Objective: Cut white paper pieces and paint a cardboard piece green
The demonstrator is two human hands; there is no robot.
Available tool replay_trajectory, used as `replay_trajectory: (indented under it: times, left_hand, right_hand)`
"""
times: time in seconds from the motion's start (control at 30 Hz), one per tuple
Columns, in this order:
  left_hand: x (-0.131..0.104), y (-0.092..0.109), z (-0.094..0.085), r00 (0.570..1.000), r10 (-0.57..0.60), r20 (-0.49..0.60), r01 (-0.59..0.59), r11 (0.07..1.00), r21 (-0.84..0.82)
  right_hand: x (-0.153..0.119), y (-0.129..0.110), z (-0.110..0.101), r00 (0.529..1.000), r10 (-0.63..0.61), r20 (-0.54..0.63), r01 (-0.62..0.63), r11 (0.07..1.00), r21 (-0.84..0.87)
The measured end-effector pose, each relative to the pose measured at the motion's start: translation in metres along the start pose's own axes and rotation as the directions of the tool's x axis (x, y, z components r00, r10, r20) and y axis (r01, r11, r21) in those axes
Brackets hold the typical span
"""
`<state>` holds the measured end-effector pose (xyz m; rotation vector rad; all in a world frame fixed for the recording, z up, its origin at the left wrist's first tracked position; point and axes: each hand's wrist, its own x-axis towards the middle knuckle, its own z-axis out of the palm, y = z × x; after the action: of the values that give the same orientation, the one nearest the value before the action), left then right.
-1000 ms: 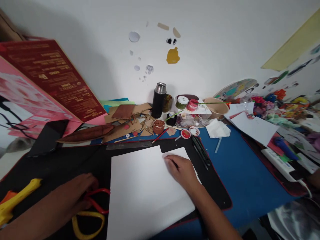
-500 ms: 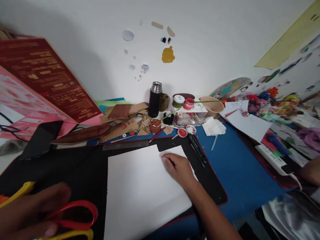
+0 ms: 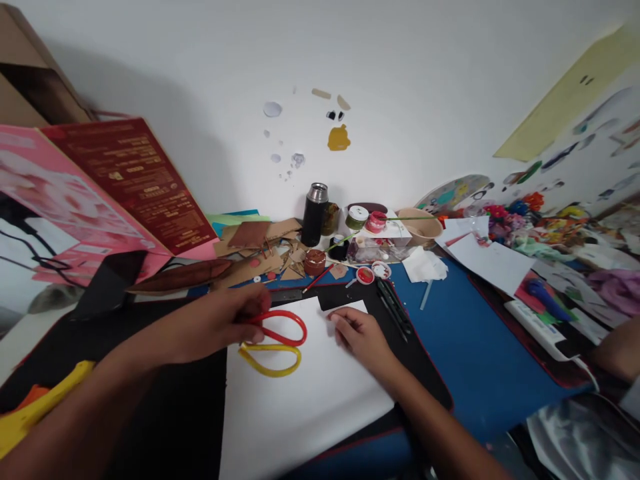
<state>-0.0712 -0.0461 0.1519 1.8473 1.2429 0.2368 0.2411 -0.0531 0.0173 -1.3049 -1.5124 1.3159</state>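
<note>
My left hand (image 3: 235,317) is closed around the scissors (image 3: 283,320), which have one red and one yellow handle loop. The loops point right over the paper, while the blades are hidden behind my fingers. A large white sheet of paper (image 3: 290,407) lies on the black mat, with a slit in its far edge. My right hand (image 3: 357,333) rests at the far right part of the sheet, beside that slit. Its thumb and fingertips pinch the paper's edge.
Behind the paper stand a black thermos (image 3: 313,217), a jar of brown paint (image 3: 315,262) and cardboard scraps (image 3: 250,237). Dark pens or cutters (image 3: 393,307) lie right of the sheet. A yellow-handled tool (image 3: 45,400) is at lower left. A white power strip (image 3: 540,330) sits at right.
My left hand has carried the scissors from the lower left, up and right over the paper. My right hand has stayed at the sheet's far edge. The camera view has shifted slightly.
</note>
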Motion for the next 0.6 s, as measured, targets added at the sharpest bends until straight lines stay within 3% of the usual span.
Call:
replay_trajectory:
  times: [0.07, 0.2, 0.3, 0.43, 0.6]
  left_hand:
    - [0.011, 0.009, 0.003, 0.994, 0.038, 0.106, -0.037, 0.999, -0.009]
    - [0.023, 0.022, 0.012, 0.982, 0.104, 0.159, -0.116, 0.991, 0.068]
    - [0.030, 0.031, 0.014, 0.970, 0.160, 0.181, -0.184, 0.975, 0.123]
    - [0.032, 0.037, 0.013, 0.963, 0.189, 0.192, -0.218, 0.965, 0.142]
    - [0.025, 0.039, 0.024, 0.960, 0.239, 0.143, -0.262, 0.949, 0.177]
  right_hand:
    - [-0.002, -0.008, 0.000, 0.999, 0.024, 0.043, -0.028, 0.995, 0.097]
    - [-0.006, -0.026, 0.005, 0.981, 0.006, 0.194, -0.057, 0.964, 0.258]
    - [-0.009, -0.036, 0.015, 0.936, -0.008, 0.351, -0.121, 0.931, 0.343]
    - [-0.016, -0.038, 0.032, 0.833, -0.054, 0.551, -0.222, 0.879, 0.421]
    - [-0.019, -0.036, 0.053, 0.791, -0.126, 0.599, -0.282, 0.793, 0.539]
